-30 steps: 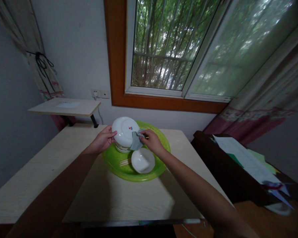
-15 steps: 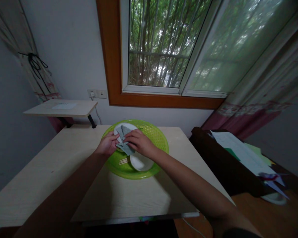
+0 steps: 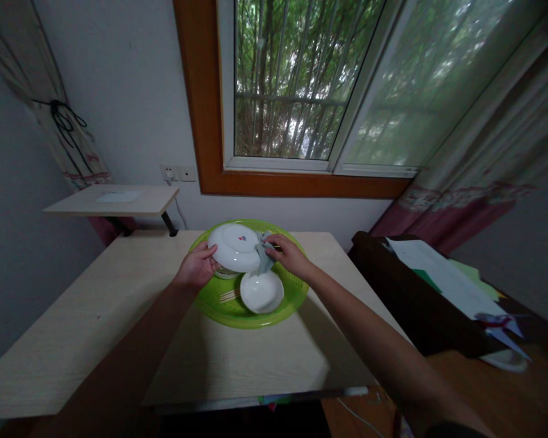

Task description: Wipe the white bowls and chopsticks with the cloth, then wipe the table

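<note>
My left hand (image 3: 198, 266) grips the left rim of a white plate (image 3: 234, 246), its underside with a small coloured mark turned toward me. Pinched in my right hand (image 3: 288, 254) is a grey-green cloth (image 3: 263, 258), which touches the plate's right edge. Both hands are above a round green plastic basket (image 3: 237, 320). Inside it a white bowl (image 3: 262, 293) stands upright, with several pale chopsticks (image 3: 229, 296) to its left. Another white dish (image 3: 226, 274) lies partly hidden beneath the plate.
The basket rests on a pale wooden table (image 3: 173, 353). A small raised shelf (image 3: 114, 199) with a paper on it stands at the back left. Right of the table is a dark brown piece of furniture (image 3: 393, 298) with papers on top. A window is behind.
The plate has turned so its underside faces me. My right hand has moved with the cloth from the plate's middle to its right edge.
</note>
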A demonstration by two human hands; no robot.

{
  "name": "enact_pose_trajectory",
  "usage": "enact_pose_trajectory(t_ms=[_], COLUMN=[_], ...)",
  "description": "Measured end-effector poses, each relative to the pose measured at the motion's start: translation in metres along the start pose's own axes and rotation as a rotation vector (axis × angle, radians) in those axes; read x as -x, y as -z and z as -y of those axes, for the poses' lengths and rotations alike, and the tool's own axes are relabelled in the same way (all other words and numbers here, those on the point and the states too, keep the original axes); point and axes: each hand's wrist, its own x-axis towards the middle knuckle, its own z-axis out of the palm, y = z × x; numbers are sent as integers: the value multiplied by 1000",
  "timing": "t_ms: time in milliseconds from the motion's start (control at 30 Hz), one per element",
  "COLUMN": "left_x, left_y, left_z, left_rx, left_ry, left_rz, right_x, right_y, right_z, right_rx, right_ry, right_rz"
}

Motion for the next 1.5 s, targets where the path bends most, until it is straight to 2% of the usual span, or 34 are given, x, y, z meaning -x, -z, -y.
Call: enact_pose_trajectory(t_ms=[100, 167, 267, 367, 533, 733, 833, 900, 1033, 1233, 1367, 1500], left_x=[3, 5, 8, 12, 14, 13, 16, 19, 25, 27, 26, 28], left_y=[-6, -10, -15, -19, -22, -22, -23, -24, -24, -17, -15, -14], left_z=[-1, -2, -4, -4, 3, 10, 8, 6, 1, -2, -7, -13], left_rx=[-81, -112, -160, -205, -270, -326, -355, -371, -394, -386, -368, -299], left_ry=[-18, -8, 31, 59, 64, 67, 40, 37, 53, 67, 52, 12], left_rz=[8, 54, 129, 157, 178, 208, 186, 190, 185, 178, 132, 64], right_x=[-2, -7, -17, -28, -41, -44, -40, -39, -40, -34, -18, 2], right_y=[-2, -4, -4, -3, -6, -29, -34, -33, -25, -20, -21, -24], right_z=[-13, -17, -17, -11, 21, 70, 80, 80, 67, 31, 13, 10], right_rx=[-61, -83, -73, -57, 53, 264, 287, 276, 194, 47, -41, -9], right_ry=[-167, -233, -280, -263, -71, 344, 438, 446, 324, -38, -186, -195], right_rz=[-53, -78, -107, -136, -163, 82, 118, 94, -48, -216, -178, -136])
